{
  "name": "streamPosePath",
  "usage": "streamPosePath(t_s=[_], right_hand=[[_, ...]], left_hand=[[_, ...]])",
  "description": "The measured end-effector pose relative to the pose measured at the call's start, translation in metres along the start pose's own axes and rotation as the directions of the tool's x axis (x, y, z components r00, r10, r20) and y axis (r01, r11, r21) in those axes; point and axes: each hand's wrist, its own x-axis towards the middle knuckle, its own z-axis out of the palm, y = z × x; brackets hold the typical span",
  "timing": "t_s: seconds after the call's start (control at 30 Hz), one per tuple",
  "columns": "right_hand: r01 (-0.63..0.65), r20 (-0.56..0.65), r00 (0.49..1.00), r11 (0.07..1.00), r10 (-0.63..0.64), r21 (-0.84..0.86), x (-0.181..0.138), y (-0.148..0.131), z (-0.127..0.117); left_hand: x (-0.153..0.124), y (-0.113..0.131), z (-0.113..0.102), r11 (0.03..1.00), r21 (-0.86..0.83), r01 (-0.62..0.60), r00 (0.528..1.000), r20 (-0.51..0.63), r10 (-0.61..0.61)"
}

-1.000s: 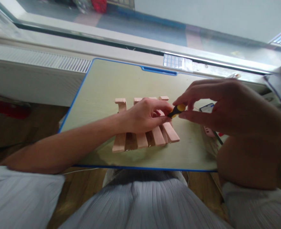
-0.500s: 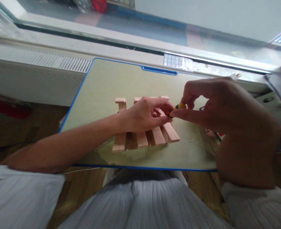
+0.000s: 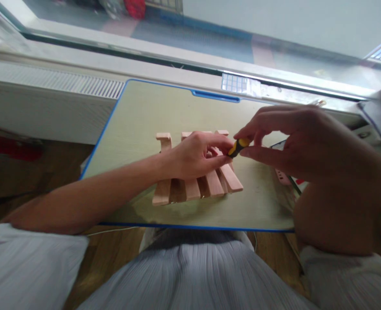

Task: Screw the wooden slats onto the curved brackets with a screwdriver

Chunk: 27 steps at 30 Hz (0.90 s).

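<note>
A small yellow-and-black screwdriver slants between my two hands, its shaft hidden. My left hand lies over a slatted piece of pale wood, thumb and forefinger pinched at the dark front end of the screwdriver. The thumb and fingertips of my right hand are around the yellow rear of the handle, in a looser grip. Beneath my left hand, the wooden slats lie side by side on the table, with curved ends at the far side. What the screwdriver's tip touches is covered by my left fingers.
The pale tabletop has a blue rim and a blue slot at its far edge. Right of the slats, partly behind my right arm, lies a pink object. A radiator and a window sill stand beyond the table.
My right hand has shifted slightly right and its fingers have loosened, so more of the screwdriver handle shows. My left hand and the wooden slats have stayed put.
</note>
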Motion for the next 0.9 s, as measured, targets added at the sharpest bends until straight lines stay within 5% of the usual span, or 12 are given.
streamPosePath(t_s=[0.47, 0.73, 0.9], right_hand=[[-0.165, -0.072, 0.985, 0.976, 0.156, -0.142, 0.003, -0.01, 0.004], [-0.095, -0.065, 0.994, 0.99, 0.089, -0.102, 0.002, -0.003, 0.004], [-0.002, 0.048, 0.999, 1.0, 0.002, -0.002, -0.002, -0.002, -0.003]], left_hand=[[-0.002, -0.002, 0.004, 0.998, -0.054, 0.033, 0.999, -0.028, -0.035], [-0.001, -0.001, 0.004, 0.995, -0.09, 0.032, 0.999, -0.04, -0.036], [0.0, 0.0, 0.004, 0.996, -0.09, 0.027, 0.999, -0.036, -0.03]])
